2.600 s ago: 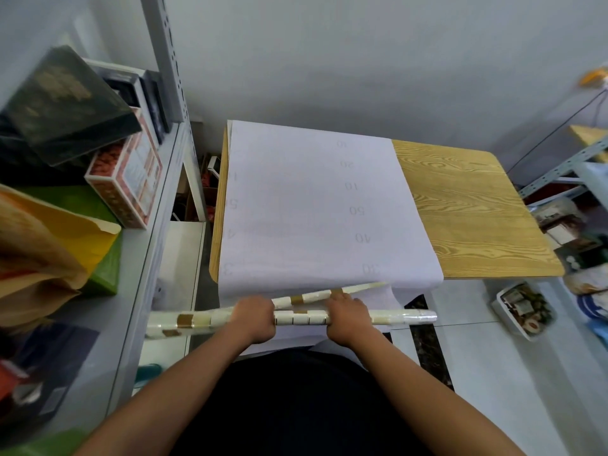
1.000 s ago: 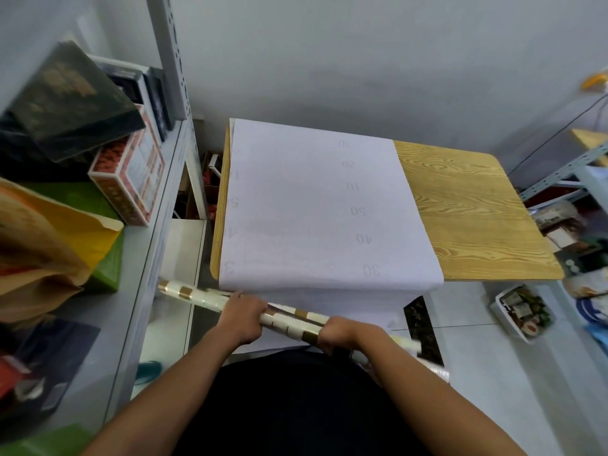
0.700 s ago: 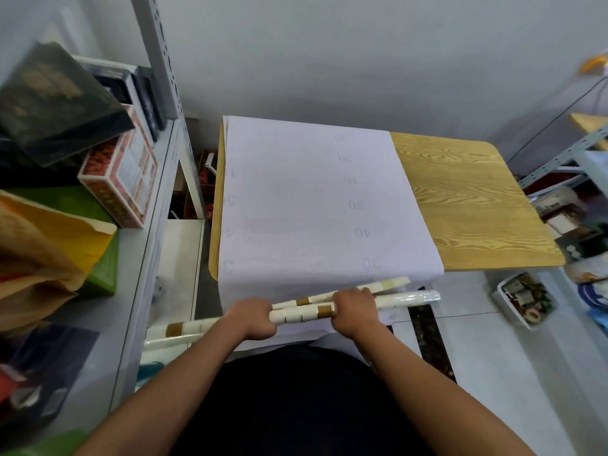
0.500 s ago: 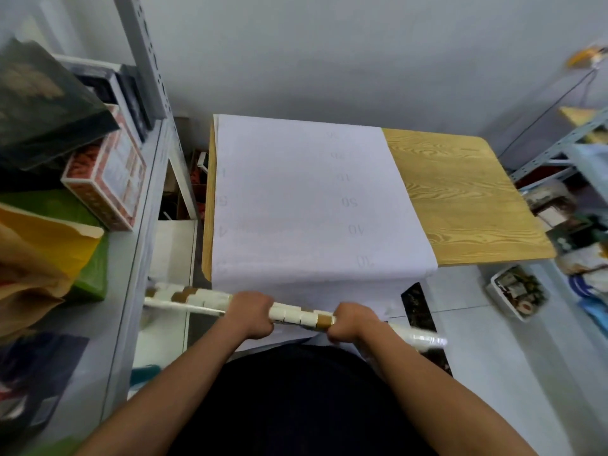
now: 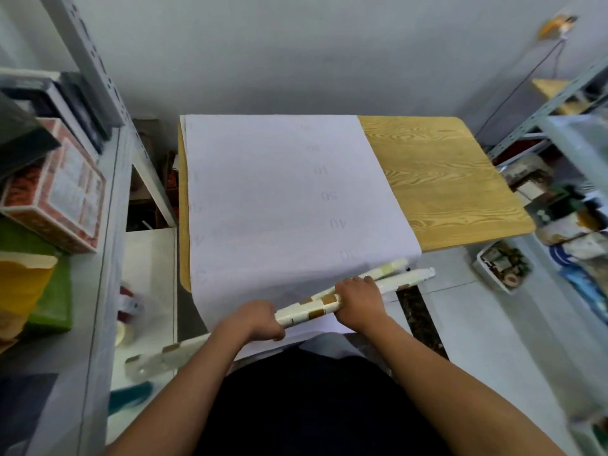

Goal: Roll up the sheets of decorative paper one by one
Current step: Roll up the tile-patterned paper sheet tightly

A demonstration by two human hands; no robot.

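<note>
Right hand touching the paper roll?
Touching. Head view shows the right hand with fingers curled over the paper roll; no gap.

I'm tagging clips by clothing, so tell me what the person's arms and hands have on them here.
Nothing shows on them. Both forearms are bare right to the bottom edge of the picture, no sleeves in view. The left hand and right hand wear no gloves, and no watch, bracelet or ring shows. The torso below is in dark clothing.

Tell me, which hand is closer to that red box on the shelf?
Left. The left hand grips the paper roll on the side toward the shelf holding the red box; the right hand grips the roll farther right, nearer the bare wooden table.
</note>
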